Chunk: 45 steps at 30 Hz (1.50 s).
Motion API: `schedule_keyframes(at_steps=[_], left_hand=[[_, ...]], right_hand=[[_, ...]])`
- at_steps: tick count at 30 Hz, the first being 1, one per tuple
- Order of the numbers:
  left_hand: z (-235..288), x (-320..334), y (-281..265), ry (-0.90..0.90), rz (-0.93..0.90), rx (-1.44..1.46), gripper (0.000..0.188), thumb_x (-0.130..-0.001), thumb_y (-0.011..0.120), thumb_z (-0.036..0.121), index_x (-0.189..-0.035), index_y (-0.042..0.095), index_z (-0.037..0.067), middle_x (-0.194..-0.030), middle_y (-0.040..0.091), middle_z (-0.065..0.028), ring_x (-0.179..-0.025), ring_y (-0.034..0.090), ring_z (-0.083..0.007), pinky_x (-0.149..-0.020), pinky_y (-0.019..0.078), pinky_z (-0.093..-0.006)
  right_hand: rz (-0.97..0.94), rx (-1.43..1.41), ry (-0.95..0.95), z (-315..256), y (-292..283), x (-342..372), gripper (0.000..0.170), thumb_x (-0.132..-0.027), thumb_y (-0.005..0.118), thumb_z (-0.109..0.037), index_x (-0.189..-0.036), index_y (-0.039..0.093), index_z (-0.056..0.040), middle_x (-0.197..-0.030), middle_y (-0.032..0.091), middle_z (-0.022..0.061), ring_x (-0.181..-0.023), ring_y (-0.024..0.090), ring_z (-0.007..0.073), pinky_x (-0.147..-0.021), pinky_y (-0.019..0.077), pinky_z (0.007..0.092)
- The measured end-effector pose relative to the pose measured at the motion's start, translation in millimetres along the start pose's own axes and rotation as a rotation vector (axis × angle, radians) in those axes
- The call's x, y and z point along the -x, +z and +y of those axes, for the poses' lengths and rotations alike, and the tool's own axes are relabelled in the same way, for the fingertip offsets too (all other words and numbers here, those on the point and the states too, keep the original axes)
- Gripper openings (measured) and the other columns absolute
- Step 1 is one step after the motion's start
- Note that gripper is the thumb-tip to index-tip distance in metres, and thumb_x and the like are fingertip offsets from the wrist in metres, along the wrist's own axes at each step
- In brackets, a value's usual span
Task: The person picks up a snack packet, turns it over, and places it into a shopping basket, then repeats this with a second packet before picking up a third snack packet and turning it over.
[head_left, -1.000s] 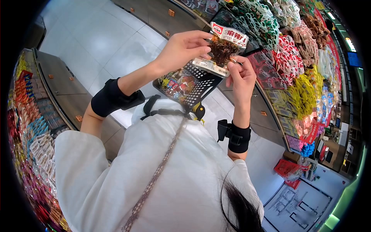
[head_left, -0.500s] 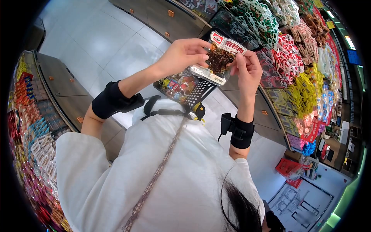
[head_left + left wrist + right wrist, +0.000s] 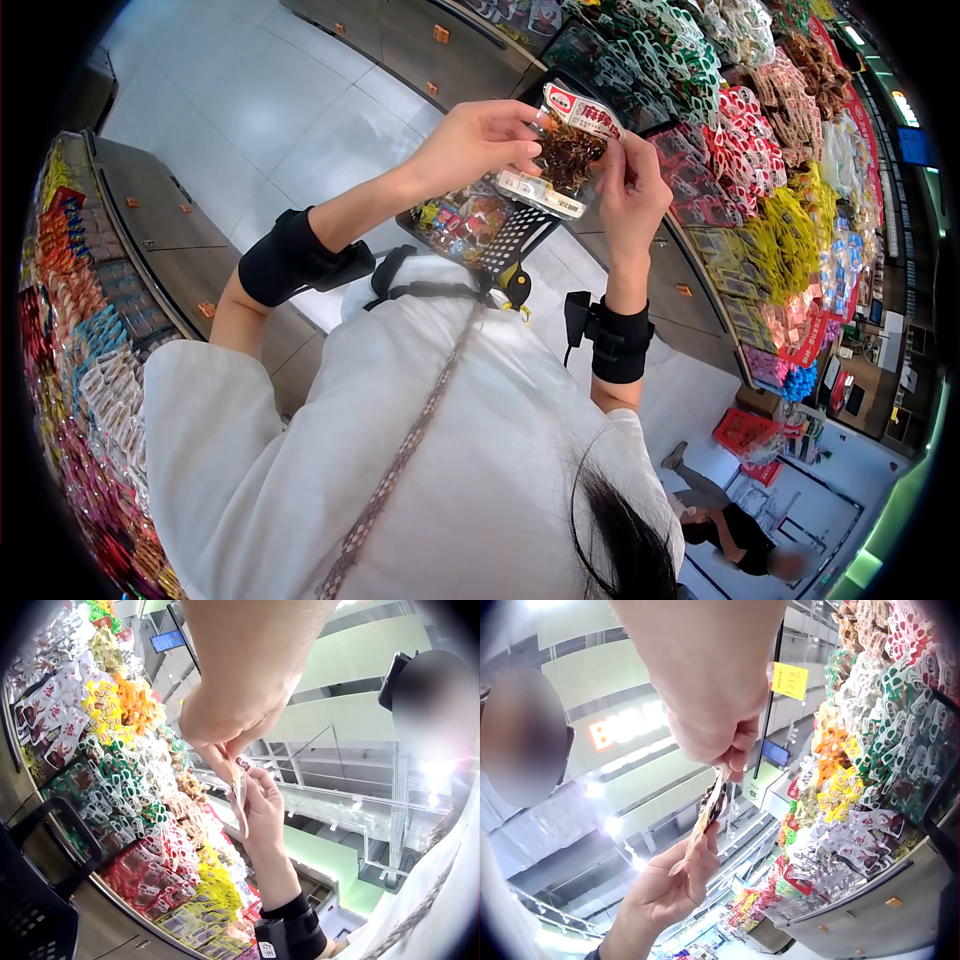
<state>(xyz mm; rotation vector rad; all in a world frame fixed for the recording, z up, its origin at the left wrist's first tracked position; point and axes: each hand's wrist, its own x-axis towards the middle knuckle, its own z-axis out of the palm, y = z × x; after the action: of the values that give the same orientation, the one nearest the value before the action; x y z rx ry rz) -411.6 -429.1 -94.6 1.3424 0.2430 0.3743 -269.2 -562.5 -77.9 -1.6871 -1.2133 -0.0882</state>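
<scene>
The left hand (image 3: 465,145) and right hand (image 3: 638,190) are pinching opposite sides of the snack packet (image 3: 567,158) above the basket (image 3: 532,232), apparently holding it up for inspection. Any next move is probably calling for steady pinches.

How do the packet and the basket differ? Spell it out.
The packet is see-through with a white-and-red label; the basket is black with a holed wall.
The packet shows dark contents; the basket holds colourful packs.
The left grip and right grip hold the packet, not the basket.
</scene>
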Motion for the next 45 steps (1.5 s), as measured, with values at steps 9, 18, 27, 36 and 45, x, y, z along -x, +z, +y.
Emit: schedule_keyframes(at_steps=[9, 18, 27, 36, 45], left_hand=[[7, -2, 2, -0.021, -0.027, 0.024, 0.03, -0.084, 0.055, 0.013, -0.112, 0.05, 0.002, -0.092, 0.06, -0.0049, -0.081, 0.059, -0.0112, -0.072, 0.047, -0.0229], [2, -13, -2, -0.042, -0.012, 0.136, 0.03, -0.082, 0.058, 0.013, -0.109, 0.053, 0.002, -0.095, 0.061, -0.0057, -0.084, 0.057, -0.0078, -0.073, 0.0449, -0.0216], [-10, -16, -4, -0.135, 0.074, 0.13, 0.025, -0.081, 0.059, 0.012, -0.104, 0.056, 0.005, -0.094, 0.062, -0.0032, -0.084, 0.058, -0.0082, -0.073, 0.0456, -0.0234], [-26, -20, -4, -0.11, 0.104, 0.151, 0.019, -0.081, 0.057, 0.008, -0.1, 0.057, 0.004, -0.089, 0.063, -0.0031, -0.081, 0.059, -0.0088, -0.071, 0.0471, -0.0239], [-21, -21, -4, -0.158, 0.094, 0.231, 0.021, -0.084, 0.056, 0.014, -0.103, 0.054, 0.005, -0.099, 0.058, -0.0027, -0.091, 0.055, -0.0086, -0.078, 0.0448, -0.0256]], right_hand=[[-0.015, -0.261, 0.196, -10, -3, 0, 0.008, -0.085, 0.052, -0.004, -0.09, 0.057, 0.0006, -0.064, 0.058, 0.0033, -0.048, 0.049, 0.0035, -0.042, 0.0359, 0.0165], [-0.063, -0.303, 0.234, -16, 2, 2, 0.009, -0.086, 0.051, -0.006, -0.09, 0.055, 0.0011, -0.06, 0.057, 0.0032, -0.045, 0.045, 0.0026, -0.039, 0.032, 0.0159], [-0.103, -0.417, 0.458, 2, 7, 0, 0.007, -0.084, 0.054, -0.007, -0.084, 0.055, 0.0008, -0.056, 0.057, 0.0044, -0.04, 0.043, 0.0038, -0.036, 0.0294, 0.0175], [-0.123, -0.47, 0.53, 13, 11, 2, 0.008, -0.083, 0.054, -0.006, -0.081, 0.054, 0.0012, -0.055, 0.057, 0.0053, -0.038, 0.043, 0.0044, -0.035, 0.0293, 0.0168], [-0.09, -0.473, 0.475, 8, 9, 0, 0.009, -0.084, 0.054, -0.007, -0.086, 0.055, 0.0017, -0.058, 0.057, 0.0055, -0.04, 0.043, 0.0042, -0.036, 0.028, 0.0159]])
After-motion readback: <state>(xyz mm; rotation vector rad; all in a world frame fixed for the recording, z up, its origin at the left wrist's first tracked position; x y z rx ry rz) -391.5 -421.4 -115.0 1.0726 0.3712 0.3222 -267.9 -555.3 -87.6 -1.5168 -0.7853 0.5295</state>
